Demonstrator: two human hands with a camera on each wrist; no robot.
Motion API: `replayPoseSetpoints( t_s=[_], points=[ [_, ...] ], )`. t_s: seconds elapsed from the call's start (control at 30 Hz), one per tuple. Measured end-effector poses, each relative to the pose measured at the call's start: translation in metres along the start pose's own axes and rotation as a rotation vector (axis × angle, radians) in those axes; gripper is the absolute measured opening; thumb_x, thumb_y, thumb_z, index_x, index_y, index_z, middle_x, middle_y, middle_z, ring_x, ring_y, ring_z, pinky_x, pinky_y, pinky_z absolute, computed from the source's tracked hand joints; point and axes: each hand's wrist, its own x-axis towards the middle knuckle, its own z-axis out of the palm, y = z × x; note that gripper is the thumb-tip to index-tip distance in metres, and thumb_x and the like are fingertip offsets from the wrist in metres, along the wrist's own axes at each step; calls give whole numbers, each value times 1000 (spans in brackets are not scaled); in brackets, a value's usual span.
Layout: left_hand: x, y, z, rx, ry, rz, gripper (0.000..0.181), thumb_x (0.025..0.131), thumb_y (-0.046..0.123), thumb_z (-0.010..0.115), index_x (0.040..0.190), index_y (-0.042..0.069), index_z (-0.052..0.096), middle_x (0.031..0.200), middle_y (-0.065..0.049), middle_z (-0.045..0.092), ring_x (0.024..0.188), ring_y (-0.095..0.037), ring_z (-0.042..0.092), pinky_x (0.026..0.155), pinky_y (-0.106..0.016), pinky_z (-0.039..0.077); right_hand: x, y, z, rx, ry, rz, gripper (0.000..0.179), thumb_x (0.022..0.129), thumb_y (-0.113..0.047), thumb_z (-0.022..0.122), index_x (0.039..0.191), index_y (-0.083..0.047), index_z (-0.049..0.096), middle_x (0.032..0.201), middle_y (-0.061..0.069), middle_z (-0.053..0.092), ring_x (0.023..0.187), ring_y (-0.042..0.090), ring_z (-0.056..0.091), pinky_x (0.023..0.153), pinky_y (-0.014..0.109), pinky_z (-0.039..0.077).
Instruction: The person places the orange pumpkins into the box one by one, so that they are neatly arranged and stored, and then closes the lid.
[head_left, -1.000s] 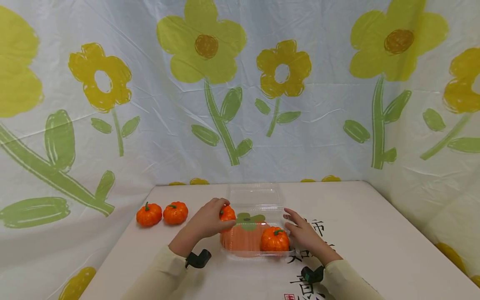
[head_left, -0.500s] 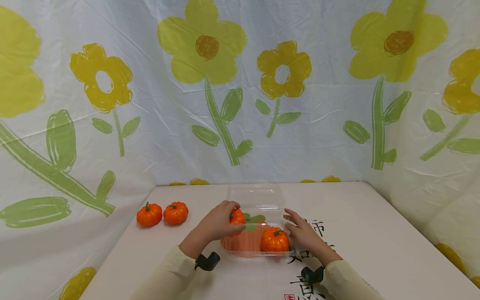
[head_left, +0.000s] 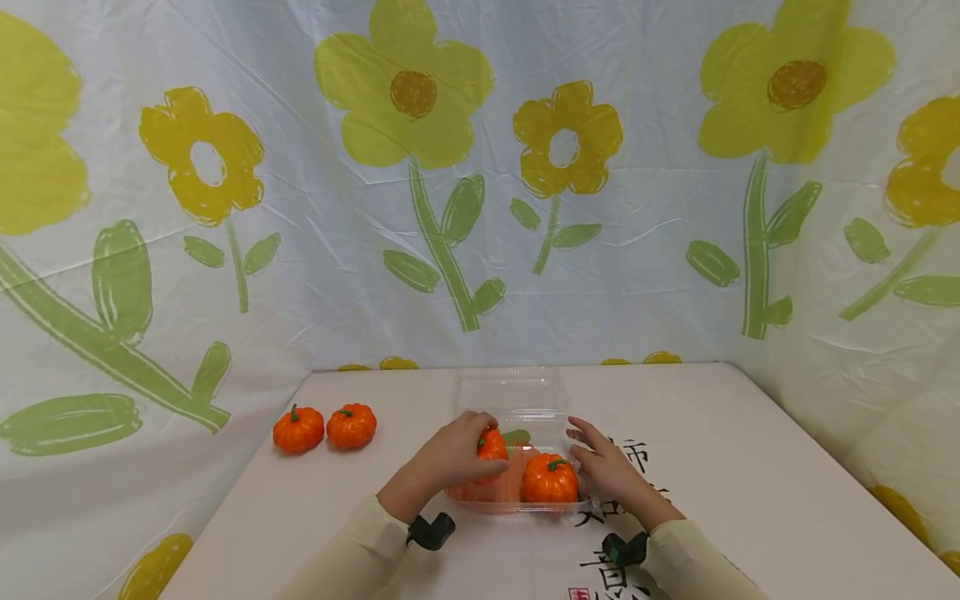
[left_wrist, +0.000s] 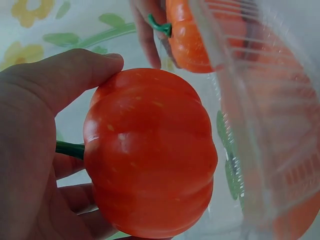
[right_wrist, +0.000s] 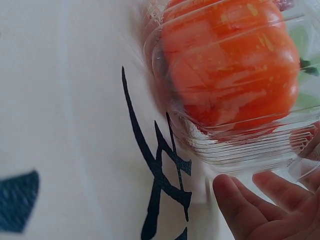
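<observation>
My left hand [head_left: 456,450] grips a small orange toy pumpkin [left_wrist: 150,155] above the left part of a clear plastic clamshell box [head_left: 498,507]. Its thumb lies along one side of the pumpkin and the fingers go round behind, partly hidden; the green stem points toward the palm. Inside the box, on the right, sits a second toy pumpkin [head_left: 550,480], seen through the ribbed wall in the right wrist view. My right hand [head_left: 606,468] stays at the box's right side with fingers loosely extended, fingertips [right_wrist: 227,187] at the wall; whether all of them touch is unclear.
Two more toy pumpkins, one at the far left [head_left: 297,430] and one beside it [head_left: 352,427], rest on the pale table [head_left: 750,467]. The box's lid [head_left: 510,390] lies folded back behind it. A flower-printed curtain [head_left: 645,250] encloses the table's back and sides.
My left hand has moved rightward and slightly down with its pumpkin, from the box's left edge to over its left part. The right hand and the other pumpkins have stayed put.
</observation>
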Motion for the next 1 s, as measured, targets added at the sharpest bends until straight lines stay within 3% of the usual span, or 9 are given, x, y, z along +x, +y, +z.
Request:
replayPoseSetpoints(
  t_s=[0.27, 0.63, 0.87, 1.0],
  points=[
    [1, 6, 10, 16, -31, -26, 57, 80, 47, 70, 124, 14, 56, 116, -3, 57, 90, -14, 56, 78, -29, 55, -2, -2, 0, -2, 3, 4, 53, 100, -21, 48, 151, -17, 32, 148, 18, 45, 119, 39, 58, 97, 56, 48],
    [3, 7, 20, 36, -61, -44, 61, 80, 47, 71, 128, 12, 55, 121, -6, 59, 100, -20, 58, 88, -37, 55, -2, -3, 1, 19, 6, 8, 53, 100, -20, 48, 151, -16, 32, 148, 18, 45, 117, 38, 59, 96, 54, 50],
    [4, 4, 26, 38, -70, -26, 61, 80, 47, 71, 126, 10, 55, 132, -7, 56, 107, -21, 58, 93, -37, 54, -4, -4, 0, 25, 1, 11, 53, 100, -20, 47, 151, -17, 32, 148, 18, 44, 117, 37, 59, 97, 54, 49],
    [5, 4, 28, 49, -70, -11, 61, 79, 47, 72, 125, 9, 55, 128, -6, 57, 103, -19, 59, 91, -35, 55, -4, -4, -1, 22, 0, 12, 52, 100, -21, 48, 150, -19, 33, 149, 17, 44, 116, 36, 60, 97, 55, 49]
  ],
)
